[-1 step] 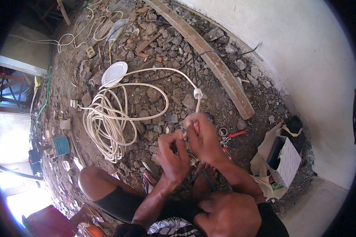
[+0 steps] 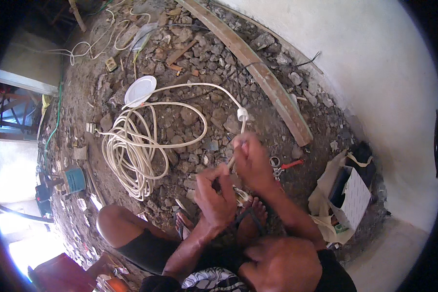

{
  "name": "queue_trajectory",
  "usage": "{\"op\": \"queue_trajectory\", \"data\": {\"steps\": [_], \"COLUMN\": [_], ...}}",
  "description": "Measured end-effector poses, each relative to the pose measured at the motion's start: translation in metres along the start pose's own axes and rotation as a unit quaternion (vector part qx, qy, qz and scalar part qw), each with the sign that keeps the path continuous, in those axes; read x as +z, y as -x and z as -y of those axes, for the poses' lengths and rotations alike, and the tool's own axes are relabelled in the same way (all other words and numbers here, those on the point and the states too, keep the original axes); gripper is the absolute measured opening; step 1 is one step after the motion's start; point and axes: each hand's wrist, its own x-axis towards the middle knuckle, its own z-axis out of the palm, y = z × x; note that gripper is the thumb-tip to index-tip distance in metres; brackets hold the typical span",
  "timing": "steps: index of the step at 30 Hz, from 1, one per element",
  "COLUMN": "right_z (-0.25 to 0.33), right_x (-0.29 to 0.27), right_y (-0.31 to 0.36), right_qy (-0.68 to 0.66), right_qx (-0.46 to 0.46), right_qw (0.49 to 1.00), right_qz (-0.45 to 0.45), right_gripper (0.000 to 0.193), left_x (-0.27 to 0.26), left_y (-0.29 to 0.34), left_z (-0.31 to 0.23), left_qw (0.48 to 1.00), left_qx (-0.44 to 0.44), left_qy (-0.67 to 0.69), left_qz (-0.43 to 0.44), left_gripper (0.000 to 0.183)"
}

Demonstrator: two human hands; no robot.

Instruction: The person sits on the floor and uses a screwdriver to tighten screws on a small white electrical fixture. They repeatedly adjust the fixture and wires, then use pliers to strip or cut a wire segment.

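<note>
Both hands work on the end of a white cable (image 2: pixel 194 104) just below the middle of the frame. The right hand (image 2: pixel 252 163) pinches the cable a little below a small white clip (image 2: pixel 242 115), its grip pressed together on the cord. The left hand (image 2: pixel 214 194) closes its fingers on the cable's loose end, where thin wires seem to fan out – too small to tell more. From there the cable arcs up and left to a loose coil (image 2: pixel 131 151) on the rubble floor (image 2: pixel 190 58), beside a round white plate (image 2: pixel 140 90). I judge the step to be dressing the cable end; next calls for a steady hold – a tool with red handles (image 2: pixel 284 164) lies just right of the hands.
</note>
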Motion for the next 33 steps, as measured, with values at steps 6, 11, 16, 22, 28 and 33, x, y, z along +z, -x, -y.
{"op": "queue_trajectory", "data": {"steps": [6, 11, 16, 22, 28, 33], "right_z": [-0.031, -0.108, -0.167, -0.051, 0.033, 0.023], "right_x": [-0.061, -0.087, -0.102, -0.078, -0.037, -0.058], "right_y": [-0.025, -0.008, 0.015, 0.021, 0.049, 0.043], "right_qy": [0.254, 0.485, 0.523, 0.101, -0.356, -0.311], "right_qx": [0.089, 0.124, 0.105, 0.065, 0.124, 0.163], "right_qw": [0.963, 0.865, 0.846, 0.985, 0.91, 0.918], "right_qz": [-0.017, 0.035, 0.018, 0.127, 0.17, 0.185], "right_gripper": [0.016, 0.021, 0.028, 0.042, 0.044, 0.036], "left_x": [-0.021, -0.039, -0.036, -0.042, -0.037, -0.046], "left_y": [-0.021, -0.042, -0.052, -0.057, -0.06, -0.068], "left_z": [0.015, 0.01, 0.004, 0.009, 0.005, 0.005], "left_qw": [0.975, 0.935, 0.918, 0.923, 0.941, 0.941], "left_qx": [-0.174, -0.223, -0.219, -0.186, -0.13, -0.062], "left_qy": [0.135, 0.239, 0.269, 0.249, 0.198, 0.168], "left_qz": [0.04, 0.14, 0.191, 0.226, 0.24, 0.289], "left_gripper": [0.01, 0.02, 0.021, 0.017, 0.018, 0.029]}}
